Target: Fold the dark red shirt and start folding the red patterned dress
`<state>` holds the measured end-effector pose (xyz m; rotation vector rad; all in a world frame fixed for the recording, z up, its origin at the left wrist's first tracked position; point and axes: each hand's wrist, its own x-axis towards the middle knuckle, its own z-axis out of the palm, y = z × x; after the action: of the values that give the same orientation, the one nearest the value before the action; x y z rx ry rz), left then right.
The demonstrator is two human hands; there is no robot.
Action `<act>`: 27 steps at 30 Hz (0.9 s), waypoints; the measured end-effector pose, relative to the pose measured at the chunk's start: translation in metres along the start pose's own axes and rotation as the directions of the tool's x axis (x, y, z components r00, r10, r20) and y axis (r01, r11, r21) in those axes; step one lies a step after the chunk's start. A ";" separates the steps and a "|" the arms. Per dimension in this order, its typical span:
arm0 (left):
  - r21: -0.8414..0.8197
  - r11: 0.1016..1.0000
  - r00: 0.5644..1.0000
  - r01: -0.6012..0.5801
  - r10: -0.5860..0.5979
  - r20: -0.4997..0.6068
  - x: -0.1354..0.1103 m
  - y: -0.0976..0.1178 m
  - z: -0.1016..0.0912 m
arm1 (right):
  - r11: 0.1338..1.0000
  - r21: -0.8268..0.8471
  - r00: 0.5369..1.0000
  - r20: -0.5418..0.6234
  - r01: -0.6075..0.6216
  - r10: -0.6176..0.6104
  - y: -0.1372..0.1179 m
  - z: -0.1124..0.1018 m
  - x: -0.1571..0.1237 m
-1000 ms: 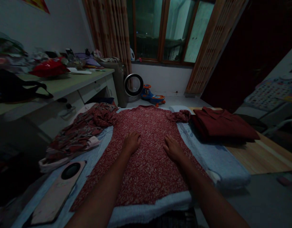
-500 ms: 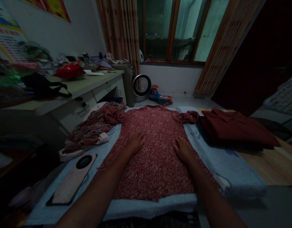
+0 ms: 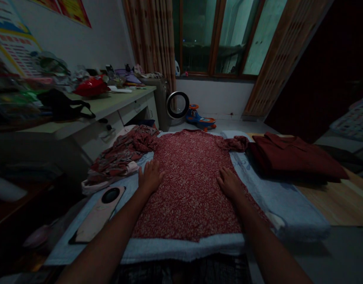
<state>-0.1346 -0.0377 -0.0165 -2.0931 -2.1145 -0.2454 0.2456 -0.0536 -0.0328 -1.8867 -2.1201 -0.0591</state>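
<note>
A dark red speckled top (image 3: 193, 189) lies spread over a light blue cloth (image 3: 181, 248), its neckline away from me and its hem toward me. My left hand (image 3: 151, 177) rests at the top's left side edge, fingers spread and pointing away. On the right part of the fabric, near the side edge, my right hand (image 3: 228, 182) lies with its fingers stretched out. Neither hand holds anything. The top's right sleeve (image 3: 237, 144) is bunched at the shoulder; a crumpled patterned garment (image 3: 119, 157) lies beside the left shoulder.
A phone (image 3: 95, 217) lies at the left on the blue cloth. Folded dark red clothes (image 3: 296, 157) are stacked at the right by a wooden surface (image 3: 326, 201). A cluttered desk (image 3: 110, 104) stands at the left. A front-loading washer (image 3: 177, 105) and a toy car (image 3: 200, 119) stand behind.
My left hand has moved left from the top's middle to its side edge, and its fingers have spread. The right hand has stayed nearly in place. The view has shifted slightly.
</note>
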 end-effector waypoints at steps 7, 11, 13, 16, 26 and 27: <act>-0.120 0.980 0.985 -0.156 0.164 0.054 -0.018 0.003 -0.003 | 1.000 0.008 0.999 -0.035 0.006 -0.006 -0.006 -0.010 -0.003; -0.109 0.989 0.994 -0.096 0.102 0.047 -0.026 -0.002 -0.008 | 0.998 0.058 0.999 -0.036 -0.014 0.016 -0.003 -0.012 -0.002; -0.087 0.994 0.996 -0.067 0.071 0.049 -0.031 -0.004 -0.010 | 0.997 0.072 0.999 -0.032 -0.032 0.034 0.001 -0.012 0.000; -0.050 0.999 0.999 0.007 -0.005 0.040 -0.038 0.000 -0.015 | 0.996 0.059 0.997 -0.017 -0.073 0.075 0.000 -0.012 0.001; -0.248 0.945 0.975 -0.213 0.223 0.015 -0.067 0.087 -0.017 | 0.974 0.150 0.984 0.015 0.172 -0.176 -0.098 0.004 -0.019; -0.251 0.941 0.971 -0.229 0.241 0.016 -0.069 0.092 -0.015 | 0.969 0.157 0.980 0.027 0.189 -0.196 -0.101 0.006 -0.021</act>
<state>-0.0423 -0.1077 -0.0171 -2.4900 -1.9170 -0.4546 0.1478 -0.0867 -0.0265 -1.6055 -2.2605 0.1014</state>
